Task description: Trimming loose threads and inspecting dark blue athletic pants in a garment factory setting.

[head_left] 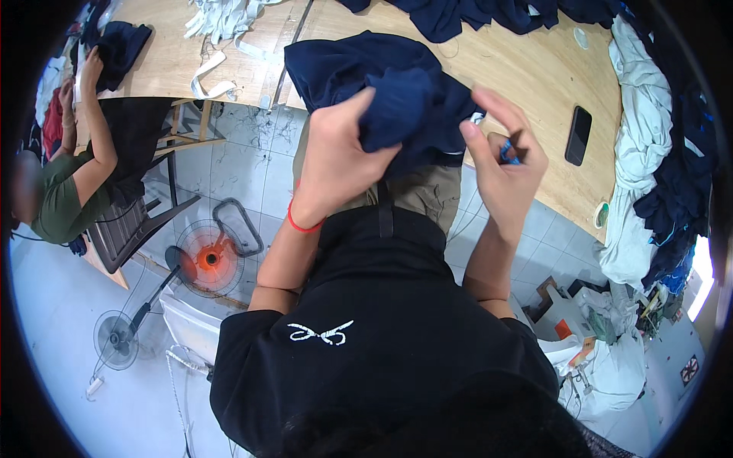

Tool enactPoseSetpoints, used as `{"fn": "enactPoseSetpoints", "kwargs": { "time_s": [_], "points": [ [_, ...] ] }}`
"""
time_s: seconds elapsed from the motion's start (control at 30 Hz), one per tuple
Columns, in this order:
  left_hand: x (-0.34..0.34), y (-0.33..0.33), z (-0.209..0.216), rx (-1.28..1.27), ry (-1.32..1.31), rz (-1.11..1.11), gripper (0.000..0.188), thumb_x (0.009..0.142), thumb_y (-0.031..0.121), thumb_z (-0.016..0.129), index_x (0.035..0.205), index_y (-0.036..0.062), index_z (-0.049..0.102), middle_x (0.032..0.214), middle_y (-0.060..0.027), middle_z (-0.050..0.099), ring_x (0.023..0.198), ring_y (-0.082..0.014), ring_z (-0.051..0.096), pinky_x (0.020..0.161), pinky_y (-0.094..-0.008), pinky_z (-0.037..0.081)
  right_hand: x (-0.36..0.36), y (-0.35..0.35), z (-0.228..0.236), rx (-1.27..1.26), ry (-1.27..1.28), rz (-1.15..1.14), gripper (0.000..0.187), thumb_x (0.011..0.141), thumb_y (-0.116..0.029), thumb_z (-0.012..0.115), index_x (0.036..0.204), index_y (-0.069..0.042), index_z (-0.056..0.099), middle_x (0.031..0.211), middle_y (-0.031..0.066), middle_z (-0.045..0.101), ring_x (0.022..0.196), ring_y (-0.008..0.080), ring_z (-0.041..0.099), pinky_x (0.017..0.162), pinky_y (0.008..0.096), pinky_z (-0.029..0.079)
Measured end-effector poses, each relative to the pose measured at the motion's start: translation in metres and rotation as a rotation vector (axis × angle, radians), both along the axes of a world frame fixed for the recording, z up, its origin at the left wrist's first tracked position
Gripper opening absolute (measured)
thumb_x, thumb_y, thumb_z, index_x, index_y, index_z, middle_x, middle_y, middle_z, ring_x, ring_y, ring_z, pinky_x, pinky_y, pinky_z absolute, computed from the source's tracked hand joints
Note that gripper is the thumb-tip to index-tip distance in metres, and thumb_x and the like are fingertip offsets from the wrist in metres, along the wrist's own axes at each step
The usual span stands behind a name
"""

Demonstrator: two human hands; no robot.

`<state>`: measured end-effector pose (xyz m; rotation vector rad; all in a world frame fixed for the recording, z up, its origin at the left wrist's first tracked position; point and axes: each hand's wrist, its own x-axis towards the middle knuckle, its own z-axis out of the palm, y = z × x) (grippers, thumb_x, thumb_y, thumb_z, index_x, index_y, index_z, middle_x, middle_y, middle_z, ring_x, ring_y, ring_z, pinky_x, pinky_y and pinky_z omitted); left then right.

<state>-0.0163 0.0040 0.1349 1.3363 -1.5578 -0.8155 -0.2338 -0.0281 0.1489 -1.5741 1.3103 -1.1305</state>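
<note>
Navy garment (416,95), at the near edge of the worktop (553,76): keep the bunched fold firmly grasped in the left hand (343,153), just off that edge of the worktop, and spread the cloth flat for a clear working margin. Steady the right hand (504,164), curled around a small blue item (508,153) over the near edge of the worktop, and guide with thumb and forefinger in short moves, clear of loose folds. Not discernible: full form of the blue item, fingertip contact with the adjacent pale piece (477,118), cloth behind the left hand.
</note>
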Motion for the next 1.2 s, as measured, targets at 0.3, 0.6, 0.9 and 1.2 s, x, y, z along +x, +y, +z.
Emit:
{"fn": "enactPoseSetpoints", "kwargs": {
  "time_s": [0.3,0.6,0.9,1.2],
  "points": [
    [0.000,-0.003,0.010,-0.349,-0.420,-0.094,0.023,0.069,0.000,0.073,0.089,0.0082,0.064,0.088,-0.0026,0.068,0.067,-0.0224,0.066,0.057,-0.0355,0.050,-0.011,-0.022,0.005,-0.141,0.066,0.662,0.054,0.075,0.005,0.080,0.128,-0.004,0.074,0.119,0.0148,0.076,0.086,0.0222,0.072,0.064,0.0264,0.051],
    [0.012,0.026,-0.012,-0.634,-0.435,0.229,0.031,0.055,0.001,0.079,0.085,0.0055,0.070,0.100,-0.0092,0.061,0.070,-0.0195,0.061,0.059,-0.0302,0.046,-0.016,0.014,-0.013,-0.526,0.128,0.189,0.026,0.070,0.013,0.079,0.090,0.001,0.066,0.069,0.0087,0.060,0.056,0.0142,0.053,0.051,0.0254,0.039],
    [0.007,0.020,-0.028,-0.722,-0.179,0.301,0.031,0.057,-0.002,0.078,0.086,0.0038,0.069,0.096,-0.0096,0.057,0.069,-0.0236,0.062,0.058,-0.0338,0.047,-0.014,0.022,-0.009,-0.274,-0.001,0.563,0.024,0.069,-0.007,0.086,0.085,0.000,0.070,0.066,0.0124,0.065,0.052,0.0204,0.058,0.052,0.0285,0.043],
    [0.011,0.019,-0.021,-0.774,-0.108,0.106,0.024,0.062,0.010,0.076,0.083,0.0004,0.068,0.093,-0.0089,0.058,0.070,-0.0232,0.062,0.060,-0.0329,0.049,-0.002,0.017,0.013,-0.098,-0.121,0.220,0.061,0.084,0.003,0.081,0.141,0.004,0.058,0.132,0.0259,0.065,0.059,0.0034,0.043,0.055,0.0232,0.037]
  ]
}}
